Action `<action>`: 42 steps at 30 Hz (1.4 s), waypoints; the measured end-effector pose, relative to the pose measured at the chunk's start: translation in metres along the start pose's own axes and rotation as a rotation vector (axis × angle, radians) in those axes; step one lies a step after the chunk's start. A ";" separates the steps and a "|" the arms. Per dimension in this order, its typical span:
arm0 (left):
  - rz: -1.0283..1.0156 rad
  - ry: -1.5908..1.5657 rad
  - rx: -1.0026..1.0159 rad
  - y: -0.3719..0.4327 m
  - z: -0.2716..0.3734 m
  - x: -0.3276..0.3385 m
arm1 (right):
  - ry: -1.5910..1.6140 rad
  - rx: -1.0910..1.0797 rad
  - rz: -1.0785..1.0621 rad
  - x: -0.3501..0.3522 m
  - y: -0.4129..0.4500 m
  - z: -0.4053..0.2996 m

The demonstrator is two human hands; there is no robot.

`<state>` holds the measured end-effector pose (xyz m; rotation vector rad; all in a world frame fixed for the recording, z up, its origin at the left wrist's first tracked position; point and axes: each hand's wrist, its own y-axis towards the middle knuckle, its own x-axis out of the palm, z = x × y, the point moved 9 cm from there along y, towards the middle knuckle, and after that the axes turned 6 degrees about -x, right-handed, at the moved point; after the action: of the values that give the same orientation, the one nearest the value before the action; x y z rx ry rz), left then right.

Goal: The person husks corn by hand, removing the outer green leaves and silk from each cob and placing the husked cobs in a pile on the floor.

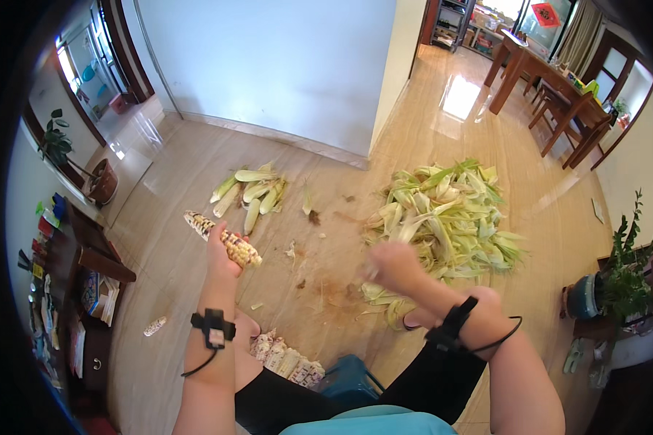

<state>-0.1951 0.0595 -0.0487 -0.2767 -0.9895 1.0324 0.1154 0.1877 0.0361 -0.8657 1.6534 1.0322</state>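
My left hand (224,255) grips a husked corn cob (239,248) with mixed white, yellow and dark purple kernels. The cob slants across the palm, its dark-speckled end pointing up and left. Blurred by motion, my right hand (397,266) is in front of the heap of green and pale corn husks (446,212); its fingers look curled, but I cannot tell whether it holds anything. Several ears still in their husks (256,190) lie on the floor beyond my left hand. Husked cobs (288,359) are lined up beside my left leg, partly hidden by it.
A blue plastic stool (351,375) is between my legs. One small cob (155,326) lies apart at left, near a dark wooden cabinet (95,304). Husk scraps and brown silk (314,217) litter the tiled floor. At right stands a potted plant (582,296); a white wall (272,65) rises ahead.
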 end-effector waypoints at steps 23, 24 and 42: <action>-0.279 0.230 -0.109 -0.031 -0.034 0.018 | 0.017 0.463 -0.437 0.093 0.045 0.100; -0.314 0.266 -0.076 -0.032 -0.029 0.010 | 0.450 0.237 -0.408 0.080 0.073 0.012; 0.115 0.239 0.168 -0.061 0.082 -0.051 | 0.454 -0.449 -1.061 0.295 -0.088 -0.225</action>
<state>-0.2322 -0.0336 0.0062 -0.3128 -0.6732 1.1510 0.0311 -0.0749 -0.2276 -2.0858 0.9922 0.4382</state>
